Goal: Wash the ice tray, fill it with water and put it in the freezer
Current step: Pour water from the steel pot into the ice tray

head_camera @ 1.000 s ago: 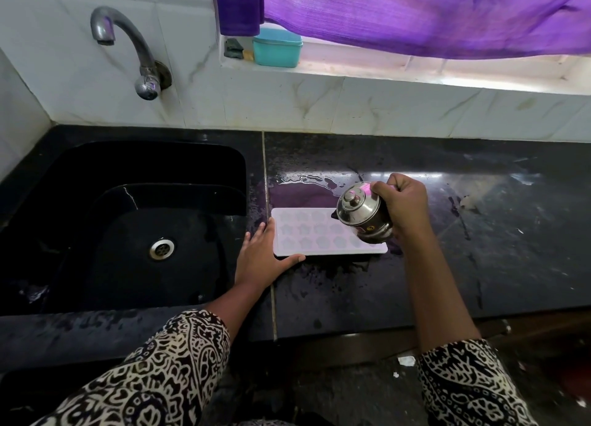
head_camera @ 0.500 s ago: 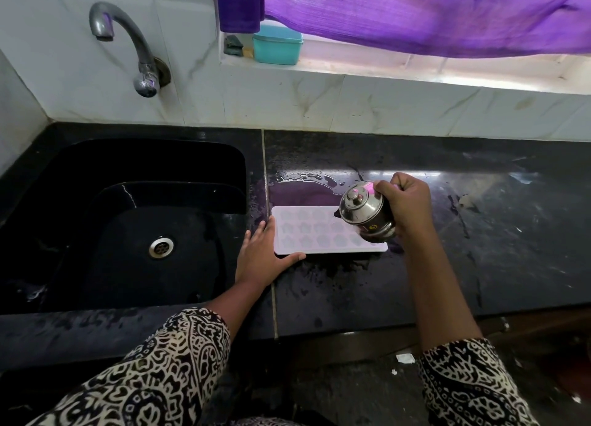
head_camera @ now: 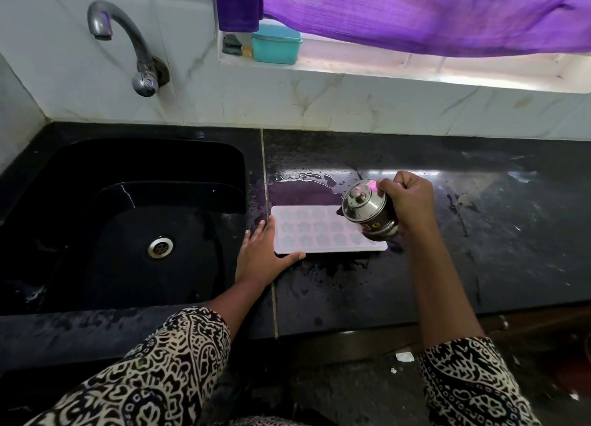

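Observation:
A pale lilac ice tray (head_camera: 315, 233) with flower-shaped cells lies flat on the wet black counter, just right of the sink. My left hand (head_camera: 260, 254) rests flat against the tray's left end, fingers straight, thumb along its near edge. My right hand (head_camera: 407, 203) grips a small lidded steel pot (head_camera: 367, 209), tilted to the left above the tray's right end. The pot hides the tray's right corner. No stream of water is visible.
The black sink (head_camera: 128, 227) with its drain lies to the left, a steel tap (head_camera: 128, 45) on the wall above it. A puddle (head_camera: 303, 179) spreads behind the tray. A teal box (head_camera: 276, 43) sits on the window ledge under a purple curtain.
The tilted steel pot in my right hand has shifted slightly right and up over the tray's right end. My left hand and the tray have stayed put.

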Demonstrator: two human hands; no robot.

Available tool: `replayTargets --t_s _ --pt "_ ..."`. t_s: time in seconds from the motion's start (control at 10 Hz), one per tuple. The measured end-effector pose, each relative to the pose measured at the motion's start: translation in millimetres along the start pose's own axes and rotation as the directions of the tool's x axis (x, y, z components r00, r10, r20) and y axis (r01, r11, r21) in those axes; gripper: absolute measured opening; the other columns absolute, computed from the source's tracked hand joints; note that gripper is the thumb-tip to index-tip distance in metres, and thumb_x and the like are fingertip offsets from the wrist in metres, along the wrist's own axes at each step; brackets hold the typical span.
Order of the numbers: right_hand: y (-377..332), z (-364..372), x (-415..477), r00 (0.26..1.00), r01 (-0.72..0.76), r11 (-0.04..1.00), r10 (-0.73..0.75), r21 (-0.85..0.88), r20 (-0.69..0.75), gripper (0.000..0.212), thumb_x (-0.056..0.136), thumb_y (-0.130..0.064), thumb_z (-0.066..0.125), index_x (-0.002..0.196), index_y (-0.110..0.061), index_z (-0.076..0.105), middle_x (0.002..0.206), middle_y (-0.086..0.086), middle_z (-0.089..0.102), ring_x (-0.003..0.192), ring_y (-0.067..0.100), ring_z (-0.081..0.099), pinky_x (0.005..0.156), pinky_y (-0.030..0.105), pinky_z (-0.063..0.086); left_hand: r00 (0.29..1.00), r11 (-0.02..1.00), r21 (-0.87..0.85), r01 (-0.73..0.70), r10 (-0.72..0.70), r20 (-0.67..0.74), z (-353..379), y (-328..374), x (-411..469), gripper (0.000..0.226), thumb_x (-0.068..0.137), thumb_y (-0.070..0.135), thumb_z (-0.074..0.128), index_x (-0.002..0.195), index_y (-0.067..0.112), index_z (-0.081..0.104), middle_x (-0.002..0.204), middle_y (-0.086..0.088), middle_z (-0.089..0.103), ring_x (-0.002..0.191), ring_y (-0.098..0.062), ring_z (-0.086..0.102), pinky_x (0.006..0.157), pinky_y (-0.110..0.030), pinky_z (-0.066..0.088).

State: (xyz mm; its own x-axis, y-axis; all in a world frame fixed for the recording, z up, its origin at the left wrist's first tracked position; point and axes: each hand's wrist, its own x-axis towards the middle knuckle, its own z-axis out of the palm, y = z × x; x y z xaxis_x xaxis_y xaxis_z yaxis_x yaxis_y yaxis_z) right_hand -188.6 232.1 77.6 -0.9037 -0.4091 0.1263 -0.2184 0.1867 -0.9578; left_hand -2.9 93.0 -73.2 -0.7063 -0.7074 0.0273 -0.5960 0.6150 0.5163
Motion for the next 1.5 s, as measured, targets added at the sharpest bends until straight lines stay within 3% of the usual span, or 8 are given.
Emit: replayTargets --t_s 0.4,0.5,0.8,1.3,1.5 --pt "-0.1 0.0 0.4 1.0 0.013 1.0 -0.013 -0.011 0.007 0.038 0.074 -0.003 0.066 0.054 -0.018 0.037 0.048 -0.003 0.036 0.041 0.005 0.031 0.04 0.013 0.033 1.0 1.0 0.0 0.007 -0.007 0.005 0.0 0.9 0.7 0.112 0.072 0.079 0.053 0.153 0.014 0.012 0.159 -0.003 0.022 0.148 -0.011 0.011 0.119 -0.033 0.003" --pt "0.2 -0.2 0.4 1.0 0.014 1.0 -0.014 -0.001 0.005 0.038 0.075 -0.003 0.066 0.054 -0.018 0.037 0.041 -0.011 0.036 0.04 0.003 0.031 0.04 0.013 0.034 1.0 1.0 0.001 0.006 -0.006 0.003 -0.2 0.8 0.1 0.112 0.071 0.079 0.053 0.154 0.015 0.012 0.159 -0.003 0.022 0.148 -0.011 0.011 0.119 -0.034 0.003" --pt "-0.1 -1.2 0.6 1.0 0.003 1.0 -0.003 -0.014 0.005 0.037 0.076 -0.004 0.066 0.055 -0.018 0.038 0.05 -0.002 0.039 0.045 0.007 0.034 0.041 0.013 0.036 1.0 1.0 0.0 0.007 -0.007 0.008 -1.0 1.4 -0.4 0.112 0.072 0.079 0.053 0.154 0.015 0.012 0.16 -0.002 0.022 0.148 -0.011 0.011 0.119 -0.033 0.002" --pt "5.6 -1.0 5.1 0.999 -0.03 0.999 0.03 0.025 0.024 0.036 0.074 -0.008 0.067 0.053 -0.021 0.04 0.056 0.004 0.042 0.057 0.018 0.04 0.056 0.028 0.039 1.0 1.0 0.006 0.011 -0.011 0.012 -0.4 1.2 0.7 0.114 0.071 0.08 0.052 0.154 0.014 0.01 0.16 -0.003 0.022 0.148 -0.01 0.01 0.12 -0.034 0.004" --pt "7.1 -1.9 6.3 0.998 -0.061 0.991 0.06 0.121 0.017 0.037 0.076 -0.006 0.066 0.054 -0.018 0.038 0.045 -0.006 0.04 0.046 0.01 0.036 0.047 0.022 0.035 1.0 1.0 0.001 0.009 -0.009 0.012 -1.6 2.3 -0.5 0.114 0.071 0.079 0.053 0.154 0.014 0.01 0.16 -0.003 0.021 0.148 -0.011 0.01 0.12 -0.033 0.003"
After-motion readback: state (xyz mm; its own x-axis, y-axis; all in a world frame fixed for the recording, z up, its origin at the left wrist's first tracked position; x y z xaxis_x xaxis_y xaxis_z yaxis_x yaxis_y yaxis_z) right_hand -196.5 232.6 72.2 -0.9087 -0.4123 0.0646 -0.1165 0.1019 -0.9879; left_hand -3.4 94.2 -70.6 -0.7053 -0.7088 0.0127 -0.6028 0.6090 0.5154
